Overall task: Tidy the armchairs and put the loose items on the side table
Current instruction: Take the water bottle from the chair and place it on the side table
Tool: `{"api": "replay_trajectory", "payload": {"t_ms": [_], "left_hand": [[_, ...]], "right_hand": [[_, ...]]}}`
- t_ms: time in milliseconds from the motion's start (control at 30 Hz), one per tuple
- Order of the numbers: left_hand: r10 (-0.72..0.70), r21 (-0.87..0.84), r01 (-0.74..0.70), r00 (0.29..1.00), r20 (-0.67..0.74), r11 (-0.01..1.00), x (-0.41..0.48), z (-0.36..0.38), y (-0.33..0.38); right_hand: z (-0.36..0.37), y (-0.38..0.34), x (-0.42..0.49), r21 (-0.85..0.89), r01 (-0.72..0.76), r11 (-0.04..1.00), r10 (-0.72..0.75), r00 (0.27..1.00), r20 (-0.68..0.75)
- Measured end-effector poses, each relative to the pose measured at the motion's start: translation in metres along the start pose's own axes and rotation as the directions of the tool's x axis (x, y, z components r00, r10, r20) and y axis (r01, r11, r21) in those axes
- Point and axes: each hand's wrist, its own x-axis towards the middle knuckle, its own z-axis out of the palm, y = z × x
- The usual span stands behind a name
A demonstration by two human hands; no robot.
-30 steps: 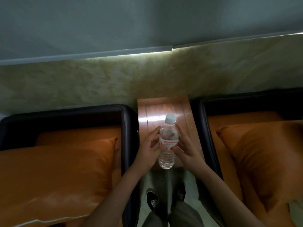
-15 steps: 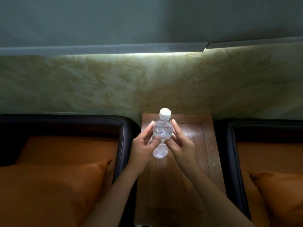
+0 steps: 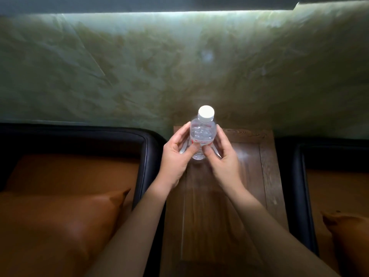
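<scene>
- A lounge or waiting area is suggested; whether in a hotel, a spa or a home cannot be told.
- Two matching seats are set side by side: the left armchair (image 3: 146, 156) and the right armchair (image 3: 295, 176), both framed in dark padding.
- Each is fitted with orange upholstery, with a left cushion (image 3: 60, 226) and a right cushion (image 3: 349, 236).
- A narrow wooden side table (image 3: 269, 176) is placed between them.
- The marbled wall (image 3: 139, 66) behind is lit by a light strip (image 3: 159, 15).

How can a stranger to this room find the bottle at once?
Between the left armchair and right armchair a wooden side table stands against the marbled wall. Over its far end, the left hand and right hand hold a small clear bottle upright. Its white cap sets it apart from the orange cushions.
</scene>
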Motion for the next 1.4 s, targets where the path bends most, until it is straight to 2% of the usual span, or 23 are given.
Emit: {"api": "replay_trajectory", "payload": {"t_ms": [133,300,533,767,967,1200,1267,1400], "left_hand": [[-0.074,0.040,0.076,0.997,-0.036,0.996,-0.018,0.001,-0.020],[-0.188,0.032,0.190,0.980,-0.060,0.981,-0.043,0.004,-0.054],[-0.192,-0.056,0.190,0.981,-0.028,0.980,-0.030,-0.003,-0.057],[-0.219,-0.021,0.220,0.975,0.041,0.975,0.007,-0.010,-0.045],[-0.219,-0.007,0.221,0.970,0.103,0.975,0.020,-0.016,-0.042],[-0.236,0.004,0.236,0.969,0.079,0.972,0.021,-0.012,-0.044],[-0.232,0.022,0.232,0.971,0.051,0.973,0.017,-0.012,-0.046],[-0.287,0.079,0.297,0.950,-0.124,0.951,-0.002,-0.018,-0.051]], "right_hand": [[0.000,0.021,-0.014,-0.077,-0.065,0.995,0.069,0.996,0.054],[-0.001,0.040,-0.029,-0.064,-0.149,0.987,0.156,0.979,0.127],[0.000,0.050,-0.009,-0.038,-0.224,0.974,0.227,0.944,0.240],[0.013,0.041,0.025,-0.013,-0.228,0.973,0.220,0.919,0.326],[0.015,0.046,0.047,0.047,-0.251,0.967,0.223,0.920,0.324],[0.015,0.047,0.046,0.083,-0.270,0.959,0.227,0.911,0.345],[0.016,0.048,0.043,0.047,-0.281,0.958,0.255,0.919,0.300],[0.012,0.053,0.020,-0.066,-0.391,0.918,0.396,0.913,0.099]]}}
